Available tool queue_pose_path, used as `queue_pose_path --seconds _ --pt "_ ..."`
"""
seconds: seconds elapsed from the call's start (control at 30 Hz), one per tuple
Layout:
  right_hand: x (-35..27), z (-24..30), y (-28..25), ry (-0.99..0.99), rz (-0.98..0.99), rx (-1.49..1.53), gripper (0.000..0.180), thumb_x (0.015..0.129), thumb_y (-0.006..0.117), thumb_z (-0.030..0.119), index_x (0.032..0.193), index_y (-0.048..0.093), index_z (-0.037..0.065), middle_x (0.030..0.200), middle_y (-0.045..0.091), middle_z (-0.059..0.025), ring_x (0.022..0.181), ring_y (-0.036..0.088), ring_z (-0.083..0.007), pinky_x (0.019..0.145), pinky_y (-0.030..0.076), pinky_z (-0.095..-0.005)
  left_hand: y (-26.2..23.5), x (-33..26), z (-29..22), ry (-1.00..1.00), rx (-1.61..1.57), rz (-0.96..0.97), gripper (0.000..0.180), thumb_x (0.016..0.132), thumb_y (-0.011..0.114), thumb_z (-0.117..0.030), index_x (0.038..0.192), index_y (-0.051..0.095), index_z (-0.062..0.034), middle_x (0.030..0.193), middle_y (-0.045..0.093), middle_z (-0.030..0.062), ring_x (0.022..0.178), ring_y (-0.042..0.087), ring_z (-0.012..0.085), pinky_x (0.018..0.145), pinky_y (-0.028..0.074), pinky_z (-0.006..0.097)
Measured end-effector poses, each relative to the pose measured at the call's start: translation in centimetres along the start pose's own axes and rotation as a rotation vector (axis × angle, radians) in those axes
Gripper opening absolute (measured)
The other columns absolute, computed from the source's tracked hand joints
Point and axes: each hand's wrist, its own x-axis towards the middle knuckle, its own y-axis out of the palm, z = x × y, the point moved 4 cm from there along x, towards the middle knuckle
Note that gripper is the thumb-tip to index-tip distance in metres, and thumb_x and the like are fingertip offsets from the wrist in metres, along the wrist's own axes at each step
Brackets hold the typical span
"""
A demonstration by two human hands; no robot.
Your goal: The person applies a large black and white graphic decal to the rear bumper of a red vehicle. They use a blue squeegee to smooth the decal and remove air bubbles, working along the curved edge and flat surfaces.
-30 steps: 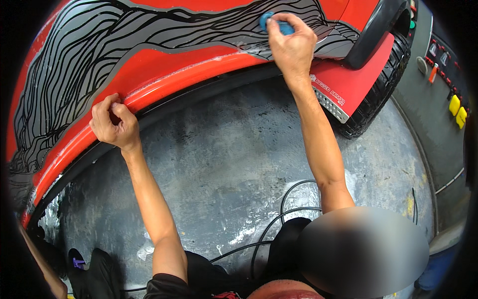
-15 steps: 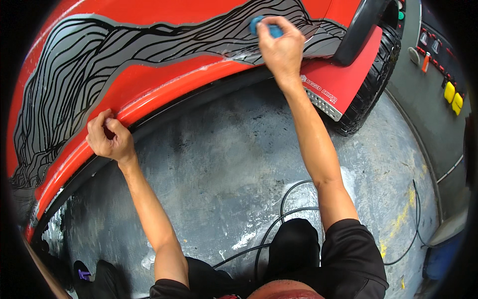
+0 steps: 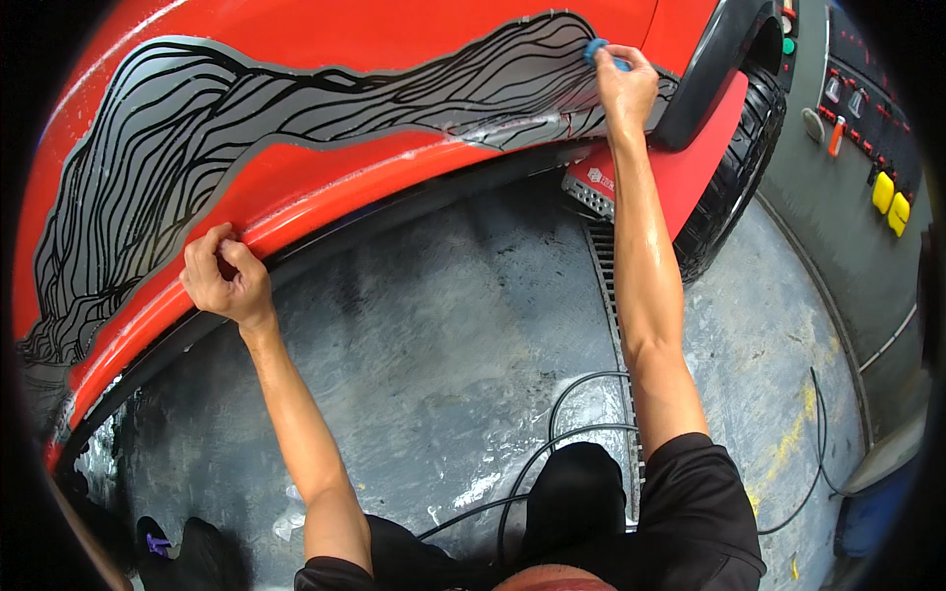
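Observation:
A red car body with a grey decal of black wavy lines runs across the upper left. Near the decal's right end, my right hand pinches a small blue clay-like lump against the painted side. The hand partly covers the lump. Lower down at the left, my left hand rests on the red sill, its fingers curled into a loose fist around a dark hollow, with no object visible in it. White wet streaks lie along the sill and the decal's lower edge.
A black tyre stands behind a red mud flap at the right. Black hose loops over the wet grey floor, beside a drain grate. Tools and yellow items hang on the right wall. A person's shoe shows lower left.
My right hand has moved right along the decal with the blue lump, toward the wheel arch. My left hand stays on the sill. The view has shifted slightly, and more of the drain grate shows.

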Motion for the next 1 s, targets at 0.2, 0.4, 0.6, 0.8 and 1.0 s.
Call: queue_pose_path --seconds 0.2,0.4,0.6,0.8,1.0 --pt "2.2 1.0 0.8 -0.023 -0.022 0.021 0.023 0.088 0.081 0.028 0.098 0.081 0.007 0.077 0.075 -0.0125 0.076 0.073 -0.0209 0.076 0.058 -0.036 0.2 -0.1 0.1 -0.002 -0.009 0.023 0.018 0.086 0.063 0.003 0.096 0.075 -0.0069 0.083 0.074 0.0027 0.075 0.068 0.0187 0.072 0.044 0.034" --pt "-1.9 5.5 1.9 -0.209 0.144 0.009 0.017 0.089 0.081 0.023 0.097 0.081 0.008 0.075 0.074 -0.0075 0.071 0.07 -0.0172 0.072 0.057 -0.0344 -0.3 -0.1 0.1 0.023 0.013 0.016 0.018 0.087 0.063 0.002 0.096 0.075 -0.007 0.083 0.074 0.0025 0.075 0.068 0.0183 0.073 0.045 0.034" --pt "-2.3 6.9 2.8 -0.271 0.234 0.035 0.02 0.088 0.082 0.026 0.099 0.081 0.01 0.077 0.074 -0.0092 0.075 0.071 -0.0179 0.076 0.057 -0.0352 -0.4 -0.1 0.1 0.001 0.002 0.022 0.019 0.086 0.063 0.003 0.097 0.075 -0.0071 0.083 0.074 0.0024 0.075 0.068 0.0182 0.074 0.045 0.034" --pt "0.8 5.6 1.7 -0.124 0.112 0.027 0.018 0.088 0.082 0.024 0.098 0.08 0.01 0.078 0.076 -0.0094 0.076 0.073 -0.0177 0.072 0.057 -0.0366 0.1 -0.2 -0.1 -0.006 -0.015 0.015 0.02 0.082 0.064 0.002 0.095 0.075 -0.0083 0.083 0.073 0.0017 0.075 0.068 0.0188 0.072 0.044 0.034" --pt "-7.8 9.9 3.1 -0.096 0.449 0.291 0.019 0.093 0.08 0.019 0.103 0.076 0.004 0.087 0.075 -0.0063 0.069 0.066 -0.0151 0.063 0.051 -0.0306 -0.4 0.3 0.2 -0.014 -0.032 0.047 0.018 0.083 0.064 0.002 0.095 0.075 -0.0069 0.08 0.072 0.0027 0.072 0.067 0.0192 0.071 0.045 0.034"
